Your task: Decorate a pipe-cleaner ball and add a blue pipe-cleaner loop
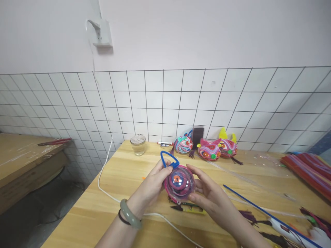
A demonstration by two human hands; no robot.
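Between my hands is a clear plastic ball (180,182), with pink and purple chenille-like strands on it and an orange spot showing through its domed face. My left hand (159,179) grips its left edge, with the thumb by the base of a bent blue pipe cleaner (169,157) that loops up like an ear. From the right side, my right hand (207,193) holds the ball with fingers and thumb curled about its rim. Below the ball lie yellow-handled snips (192,208) with dark blades, partly hidden by it and my right hand.
Several colourful decorated balls (209,151) stand near the tiled wall, with a glass cup (138,145) and a marker (165,144) to their left. Striped strands (307,172), a straight blue pipe cleaner (258,206) and a white glue gun (284,230) lie right. A white cord (165,220) crosses the table.
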